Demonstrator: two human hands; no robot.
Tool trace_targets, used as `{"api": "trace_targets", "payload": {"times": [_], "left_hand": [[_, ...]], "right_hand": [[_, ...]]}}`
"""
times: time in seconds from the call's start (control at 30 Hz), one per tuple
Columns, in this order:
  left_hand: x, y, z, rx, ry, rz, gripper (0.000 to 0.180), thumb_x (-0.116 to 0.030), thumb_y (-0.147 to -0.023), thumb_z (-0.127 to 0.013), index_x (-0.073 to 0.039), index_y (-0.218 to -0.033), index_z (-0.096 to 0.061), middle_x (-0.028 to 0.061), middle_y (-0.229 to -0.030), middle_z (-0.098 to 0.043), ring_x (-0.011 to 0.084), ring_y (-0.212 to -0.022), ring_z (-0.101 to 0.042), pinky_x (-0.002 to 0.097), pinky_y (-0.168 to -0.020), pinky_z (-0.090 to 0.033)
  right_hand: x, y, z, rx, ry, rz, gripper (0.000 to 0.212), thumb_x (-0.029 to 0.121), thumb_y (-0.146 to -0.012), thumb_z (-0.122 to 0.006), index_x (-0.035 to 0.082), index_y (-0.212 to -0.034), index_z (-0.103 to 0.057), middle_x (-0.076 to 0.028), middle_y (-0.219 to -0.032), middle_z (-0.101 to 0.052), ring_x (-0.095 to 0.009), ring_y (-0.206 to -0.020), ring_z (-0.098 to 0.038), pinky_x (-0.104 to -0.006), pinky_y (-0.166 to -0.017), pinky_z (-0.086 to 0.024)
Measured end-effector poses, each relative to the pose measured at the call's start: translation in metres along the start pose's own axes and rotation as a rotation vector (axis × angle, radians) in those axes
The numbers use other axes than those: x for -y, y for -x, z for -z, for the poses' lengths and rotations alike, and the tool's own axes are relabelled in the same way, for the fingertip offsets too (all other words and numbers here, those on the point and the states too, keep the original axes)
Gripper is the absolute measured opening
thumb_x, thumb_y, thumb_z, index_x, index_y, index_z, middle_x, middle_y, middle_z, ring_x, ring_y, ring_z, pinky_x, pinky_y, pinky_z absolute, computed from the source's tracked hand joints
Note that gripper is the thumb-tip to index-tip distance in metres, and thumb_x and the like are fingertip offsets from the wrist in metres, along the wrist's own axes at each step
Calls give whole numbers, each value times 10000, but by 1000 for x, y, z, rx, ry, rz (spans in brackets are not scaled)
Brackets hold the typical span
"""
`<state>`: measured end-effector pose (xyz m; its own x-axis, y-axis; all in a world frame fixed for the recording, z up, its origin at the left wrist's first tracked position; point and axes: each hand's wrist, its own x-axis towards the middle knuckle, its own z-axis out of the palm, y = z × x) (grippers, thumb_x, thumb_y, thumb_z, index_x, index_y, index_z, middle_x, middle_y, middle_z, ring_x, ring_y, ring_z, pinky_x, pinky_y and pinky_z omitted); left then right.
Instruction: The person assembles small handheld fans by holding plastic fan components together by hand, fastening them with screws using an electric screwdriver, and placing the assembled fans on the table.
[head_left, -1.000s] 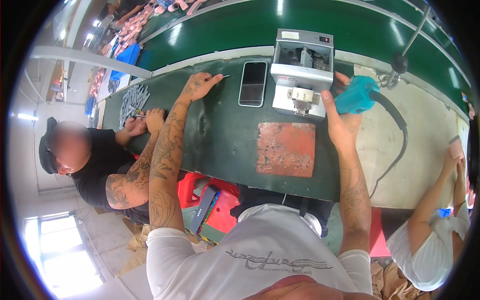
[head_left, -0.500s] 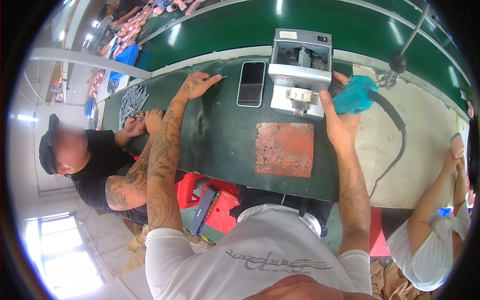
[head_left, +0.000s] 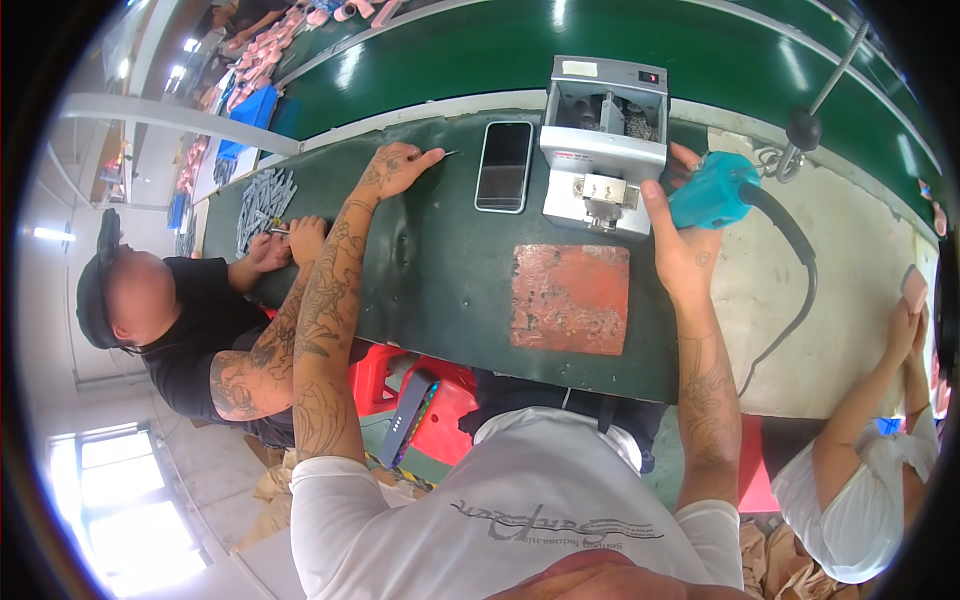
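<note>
My left hand (head_left: 395, 168) rests on the dark green bench mat (head_left: 440, 280), its fingertips pinched on a small thin metal piece (head_left: 450, 153) lying on the mat. My right hand (head_left: 685, 235) grips a teal electric screwdriver (head_left: 712, 190) whose black cable (head_left: 795, 270) loops down to the right. The tool sits just right of a grey screw feeder box (head_left: 603, 140). A black phone (head_left: 504, 166) lies face up between my two hands.
A worn red pad (head_left: 570, 298) lies on the mat in front of me. A person in black at the left handles a pile of small grey parts (head_left: 265, 205). Another person's hands (head_left: 905, 320) hold a pink item at right. A green conveyor (head_left: 480, 50) runs behind.
Both of my hands stay where they were. The view shifts slightly, and the person at the right has lowered the pink item a little.
</note>
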<state>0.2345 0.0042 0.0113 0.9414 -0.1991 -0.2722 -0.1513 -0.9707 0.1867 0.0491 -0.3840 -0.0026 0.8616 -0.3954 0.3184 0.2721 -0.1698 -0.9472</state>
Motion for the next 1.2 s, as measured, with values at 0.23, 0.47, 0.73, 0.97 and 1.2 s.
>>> {"api": "trace_targets", "payload": {"times": [0.23,0.47,0.73,0.97,1.2], "left_hand": [[1,-2,-1,-11,-11,-6,741,-693,-957,-556,13,-783,-695,238,-842,-683,420,-908,-659,454,-875,-510],[0,-1,1,11,-8,1,739,-683,-963,-556,19,-771,-681,235,-807,-667,416,-861,-649,465,-848,-505],[15,37,-2,-1,108,33,697,-642,-970,-586,21,-769,-667,217,-773,-659,387,-792,-653,443,-789,-512],[17,76,-37,-230,90,15,655,-603,-995,-577,4,-764,-660,217,-730,-633,392,-734,-630,434,-742,-509],[-2,75,-56,-293,10,162,627,-628,-978,-566,-48,-782,-704,193,-828,-715,417,-909,-683,481,-860,-531]], "right_hand": [[1,1,0,4,0,-12,576,261,-898,-818,10,-1357,-575,-109,-1286,-610,-216,-1180,-572,-371,-1039,-450],[1,0,0,-1,7,-16,572,263,-898,-815,8,-1353,-582,-113,-1287,-613,-220,-1178,-577,-374,-1038,-453],[0,-2,-1,-1,-23,-27,569,243,-897,-817,-2,-1351,-577,-114,-1307,-610,-223,-1199,-569,-373,-1059,-440],[-8,2,-3,-6,-46,-37,554,166,-891,-821,-3,-1358,-575,-114,-1351,-588,-233,-1264,-527,-391,-1118,-391],[-2,5,-4,-12,-125,-91,567,158,-894,-813,-3,-1385,-580,-111,-1304,-609,-218,-1209,-565,-382,-1064,-440]]}}
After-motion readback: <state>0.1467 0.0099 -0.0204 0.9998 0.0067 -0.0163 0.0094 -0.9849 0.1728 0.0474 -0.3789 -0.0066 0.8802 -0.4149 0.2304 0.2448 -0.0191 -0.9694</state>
